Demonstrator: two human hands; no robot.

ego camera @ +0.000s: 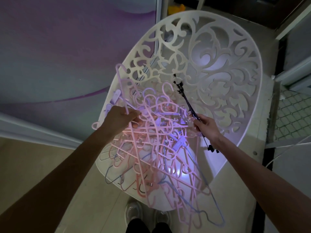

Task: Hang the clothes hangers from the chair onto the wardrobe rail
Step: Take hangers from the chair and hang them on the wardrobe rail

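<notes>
Pink plastic: a tangled heap of hangers fills the seat of the white cut-out chair, some hooks spilling over the front edge.
Left hand: my left hand has its fingers curled round a long pink hanger, whose hook stands up above the heap.
Right hand: my right hand pinches a bundle of dark clip hangers, thin rods with black clips at both ends, lifted clear of the pile at the upper end.
Rail: the wardrobe rail is not in view; nothing is hung yet, by my reading.
Handling: I judge these light and fairly stiff, smooth enough to slide, and quick to snag, since hooks and bars interlock all through the heap.
Where to hold: near the neck under the hook looks best to me, so the hook stays free for the rail.
Risk: pulling one hanger may drag its neighbours off the seat to the tiled floor.
Light: dim, with a violet glare on the seat.
</notes>
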